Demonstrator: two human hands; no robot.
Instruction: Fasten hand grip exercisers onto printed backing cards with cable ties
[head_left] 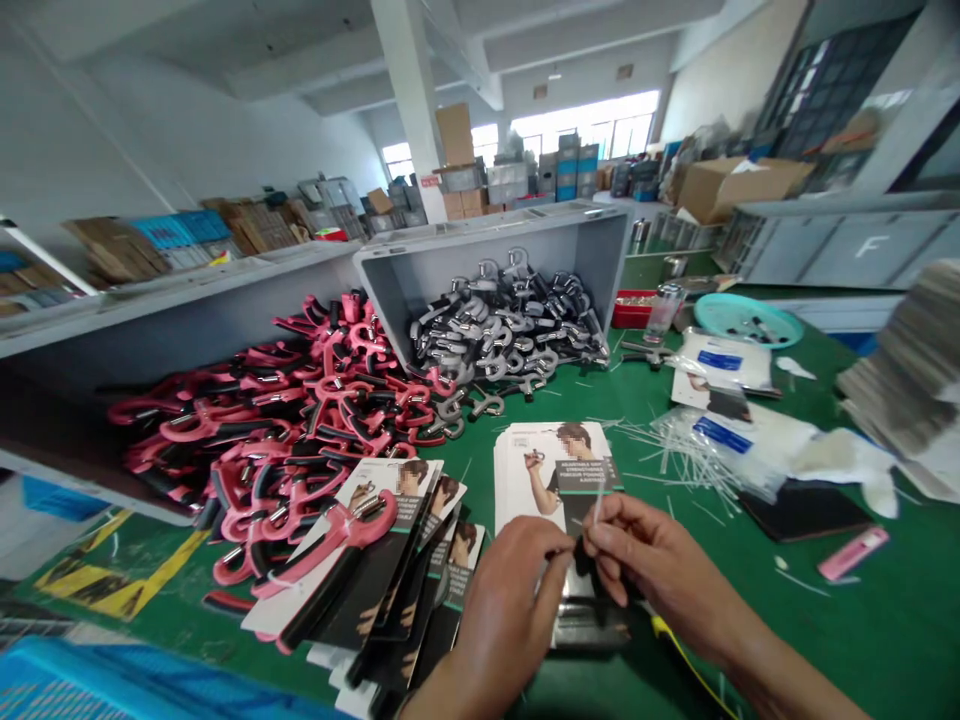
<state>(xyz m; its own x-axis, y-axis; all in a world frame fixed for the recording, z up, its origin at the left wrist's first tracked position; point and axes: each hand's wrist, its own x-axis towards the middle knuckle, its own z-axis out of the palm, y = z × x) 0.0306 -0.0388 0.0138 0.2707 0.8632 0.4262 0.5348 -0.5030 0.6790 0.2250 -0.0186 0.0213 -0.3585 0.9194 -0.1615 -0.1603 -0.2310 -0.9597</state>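
Observation:
My left hand point(514, 590) is closed, thumb and forefinger pinched together over the front of a stack of printed cards point(529, 475); whatever lies between those fingertips is too small to make out. Close beside it, my right hand point(652, 550) pinches a thin white cable tie point(598, 503) that sticks up from its fingertips. Below both hands lies a dark, shiny object point(592, 632), partly hidden and blurred. To the left, a pink and black hand gripper point(352, 540) rests on a printed card, on top of several overlapping cards.
Pink hand grippers point(300, 400) spill from a grey crate point(187, 290); grey ones point(502, 330) fill another crate point(491, 235). Loose white ties point(690, 450), plastic bags point(735, 440), a pink lighter-like item point(853, 553) and a turquoise plate point(784, 320) lie right. A blue basket point(112, 680) stands front left.

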